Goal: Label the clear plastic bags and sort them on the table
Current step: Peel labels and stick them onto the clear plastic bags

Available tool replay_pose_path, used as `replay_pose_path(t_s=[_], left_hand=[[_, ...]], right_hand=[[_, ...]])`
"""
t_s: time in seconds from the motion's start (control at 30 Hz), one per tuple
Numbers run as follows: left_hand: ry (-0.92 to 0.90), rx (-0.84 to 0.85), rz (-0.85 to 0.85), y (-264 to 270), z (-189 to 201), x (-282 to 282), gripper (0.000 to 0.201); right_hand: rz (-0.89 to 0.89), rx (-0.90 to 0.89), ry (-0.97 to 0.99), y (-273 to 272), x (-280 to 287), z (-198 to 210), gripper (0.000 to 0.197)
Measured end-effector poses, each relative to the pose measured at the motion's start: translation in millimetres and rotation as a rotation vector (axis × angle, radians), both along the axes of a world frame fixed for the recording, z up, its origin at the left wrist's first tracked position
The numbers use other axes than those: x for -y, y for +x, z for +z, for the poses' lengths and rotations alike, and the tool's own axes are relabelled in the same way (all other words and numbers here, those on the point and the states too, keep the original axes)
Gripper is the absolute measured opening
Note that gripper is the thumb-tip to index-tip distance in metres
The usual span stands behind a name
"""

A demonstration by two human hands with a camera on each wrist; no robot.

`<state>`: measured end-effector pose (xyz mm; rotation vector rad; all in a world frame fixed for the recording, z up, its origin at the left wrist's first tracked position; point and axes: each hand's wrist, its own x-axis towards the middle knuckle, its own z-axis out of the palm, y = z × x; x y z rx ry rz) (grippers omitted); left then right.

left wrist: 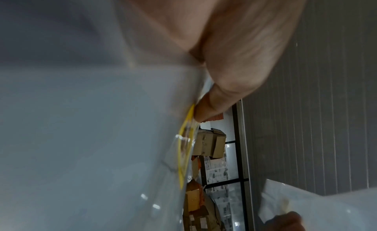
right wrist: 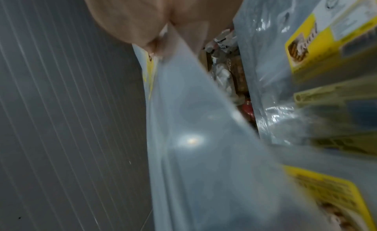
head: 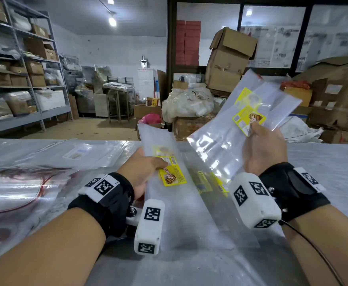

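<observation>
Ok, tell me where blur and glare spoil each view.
Head view: mostly sharp; straight lines bow toward the edges, ceiling lamps flare, and glare streaks the right bag. Left wrist view: the left bag is a soft grey smear, and only the thumb and the background are readable. Right wrist view: motion blur smears the labels, with a lamp reflection on the plastic.

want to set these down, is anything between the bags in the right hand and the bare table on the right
Nothing visible. The right hand pinches the labelled bags in the air, and the table to its right shows only bare surface below them.
</observation>
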<state>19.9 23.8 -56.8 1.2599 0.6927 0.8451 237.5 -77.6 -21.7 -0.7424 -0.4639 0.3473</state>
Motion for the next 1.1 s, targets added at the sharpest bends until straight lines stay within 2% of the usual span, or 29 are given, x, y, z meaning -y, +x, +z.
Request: replay_pose_path(t_s=[0.07,0.17,0.27,0.37,0.47,0.53,0.63,0.77,0.83,1.0,1.1], left_hand=[[0.004,-0.003,-0.013,0,1,1,0.037],[0.038,-0.021,-0.004,-1,2,1,0.036],[0.021,0.028,-0.027,-2,4,6,0.034],[0.058,0.042,-0.082,-2,7,13,0.035],[0.110,0.043,-0.153,0,7,19,0.040],[0.108,0.034,-0.140,1,6,17,0.042],[0.084,-0.004,-0.063,0,7,14,0.040],[0.036,-0.015,0.043,-2,9,11,0.039],[0.008,-0.039,0.081,-2,7,6,0.041],[-0.017,-0.148,0.104,-2,1,0,0.042],[-0.021,-0.168,0.104,-1,1,-2,0.041]], right_hand=[[0.051,0.011,-0.010,-5,0,0,0.020],[0.217,0.132,-0.121,-18,1,-4,0.017],[0.324,0.296,-0.379,-27,-9,-18,0.008],[0.348,0.502,-0.607,-34,-13,-28,0.023],[0.436,0.583,-0.600,-42,-10,-34,0.013],[0.480,0.625,-0.600,-44,-9,-37,0.012],[0.415,0.687,-0.702,-42,-9,-35,0.016],[0.190,0.637,-0.767,-30,-8,-30,0.013],[0.126,0.646,-0.827,-22,-6,-31,0.019],[0.103,0.747,-1.148,-15,-1,-28,0.042],[0.153,0.970,-1.402,-22,8,-21,0.057]])
